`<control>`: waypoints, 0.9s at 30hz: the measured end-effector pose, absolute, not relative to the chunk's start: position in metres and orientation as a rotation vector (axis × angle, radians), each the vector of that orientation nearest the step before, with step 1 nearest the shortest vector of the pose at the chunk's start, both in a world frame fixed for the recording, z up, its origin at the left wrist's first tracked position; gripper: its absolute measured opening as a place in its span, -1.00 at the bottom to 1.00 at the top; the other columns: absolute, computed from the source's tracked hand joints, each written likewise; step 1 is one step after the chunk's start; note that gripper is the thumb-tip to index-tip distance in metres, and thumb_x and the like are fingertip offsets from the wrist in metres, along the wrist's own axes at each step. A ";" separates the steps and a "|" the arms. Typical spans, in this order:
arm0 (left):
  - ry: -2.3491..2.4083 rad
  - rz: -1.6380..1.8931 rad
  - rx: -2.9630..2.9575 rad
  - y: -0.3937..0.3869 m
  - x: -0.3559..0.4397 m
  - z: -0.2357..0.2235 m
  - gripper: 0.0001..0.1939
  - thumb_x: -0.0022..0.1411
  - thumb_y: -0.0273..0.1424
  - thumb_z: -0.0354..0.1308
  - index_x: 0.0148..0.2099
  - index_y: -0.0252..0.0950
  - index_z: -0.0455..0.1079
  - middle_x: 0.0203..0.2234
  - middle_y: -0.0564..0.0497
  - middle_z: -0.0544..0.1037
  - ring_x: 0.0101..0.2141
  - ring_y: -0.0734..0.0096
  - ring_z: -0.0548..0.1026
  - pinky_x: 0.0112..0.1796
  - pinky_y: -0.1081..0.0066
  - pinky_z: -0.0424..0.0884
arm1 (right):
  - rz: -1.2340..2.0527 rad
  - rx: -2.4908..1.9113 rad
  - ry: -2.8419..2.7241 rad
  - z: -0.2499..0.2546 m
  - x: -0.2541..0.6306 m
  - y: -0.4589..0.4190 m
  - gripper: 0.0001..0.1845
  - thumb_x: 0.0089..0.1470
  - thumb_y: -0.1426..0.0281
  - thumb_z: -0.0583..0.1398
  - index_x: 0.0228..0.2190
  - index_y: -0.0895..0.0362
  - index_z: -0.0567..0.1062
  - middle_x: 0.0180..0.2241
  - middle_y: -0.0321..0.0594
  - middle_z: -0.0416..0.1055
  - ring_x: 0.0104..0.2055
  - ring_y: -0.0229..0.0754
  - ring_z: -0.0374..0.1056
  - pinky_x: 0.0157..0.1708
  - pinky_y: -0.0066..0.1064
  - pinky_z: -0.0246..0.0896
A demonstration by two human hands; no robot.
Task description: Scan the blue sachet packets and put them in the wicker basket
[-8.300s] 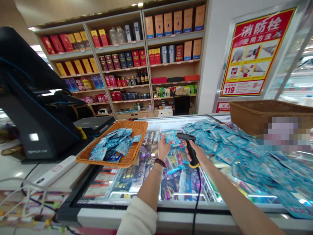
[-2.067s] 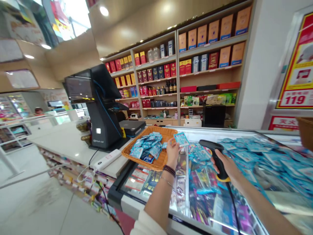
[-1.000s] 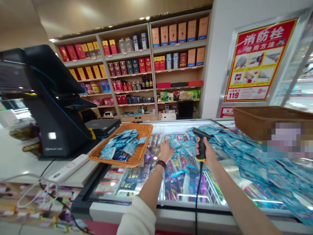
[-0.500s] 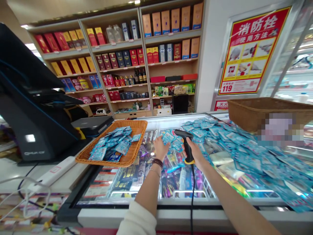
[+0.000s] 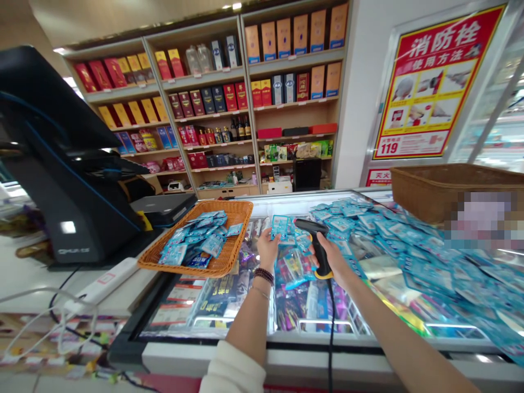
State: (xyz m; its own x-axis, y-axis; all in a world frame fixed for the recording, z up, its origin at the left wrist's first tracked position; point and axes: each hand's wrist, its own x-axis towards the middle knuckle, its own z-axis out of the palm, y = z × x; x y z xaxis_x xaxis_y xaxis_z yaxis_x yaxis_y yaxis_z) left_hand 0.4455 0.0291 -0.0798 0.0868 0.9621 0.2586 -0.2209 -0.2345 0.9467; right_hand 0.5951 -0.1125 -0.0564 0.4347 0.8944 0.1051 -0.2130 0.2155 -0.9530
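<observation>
The left hand (image 5: 268, 250) pinches a light, slippery blue sachet (image 5: 280, 227) by its edge; the right hand (image 5: 334, 261) has a clenched grip on the stiff handle of a corded barcode scanner (image 5: 320, 252)

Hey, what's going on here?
A person is standing at a shop counter. Their left hand holds up a blue packet, and their right hand grips a black corded barcode scanner, with its head pointing toward the packet. More blue packets lie in a wicker basket on the left and in a big heap on the right, on top of a glass-topped freezer.
</observation>
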 end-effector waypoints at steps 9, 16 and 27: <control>0.871 1.288 1.302 0.027 0.446 -0.077 -0.68 0.09 -0.46 0.51 -0.08 -0.32 0.62 -0.37 -0.09 0.73 -0.36 0.19 0.72 -0.15 0.17 0.69 | 0.883 -1.113 -0.803 -0.056 0.592 -0.115 -0.32 -0.07 -0.32 0.36 -0.38 0.02 0.44 -0.62 -0.35 0.38 -0.74 -0.28 0.18 -0.79 -0.39 0.05; 0.878 1.300 1.336 0.029 0.445 -0.080 -0.68 0.10 -0.45 0.53 -0.06 -0.30 0.64 -0.36 -0.11 0.74 -0.33 0.13 0.73 -0.14 0.15 0.69 | 0.928 -1.106 -0.855 -0.037 0.585 -0.129 -0.29 -0.12 -0.33 0.42 -0.40 0.03 0.44 -0.60 -0.37 0.39 -0.71 -0.30 0.24 -0.76 -0.43 0.12; 0.916 1.314 1.332 0.027 0.446 -0.078 -0.70 0.10 -0.46 0.54 -0.10 -0.33 0.63 -0.36 -0.18 0.75 -0.32 0.10 0.74 -0.17 0.21 0.70 | 0.916 -1.102 -0.833 -0.037 0.584 -0.130 -0.24 -0.21 -0.36 0.43 -0.40 0.04 0.44 -0.62 -0.38 0.39 -0.72 -0.29 0.23 -0.78 -0.44 0.09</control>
State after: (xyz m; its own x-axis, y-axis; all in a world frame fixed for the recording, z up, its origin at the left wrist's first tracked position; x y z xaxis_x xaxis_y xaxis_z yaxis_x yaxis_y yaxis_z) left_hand 0.4460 0.0273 -0.0784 0.1192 0.9687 0.2178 -0.1305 -0.2022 0.9706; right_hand 0.5838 -0.1298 -0.0366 0.3935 0.9137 0.1013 -0.1875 0.1876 -0.9642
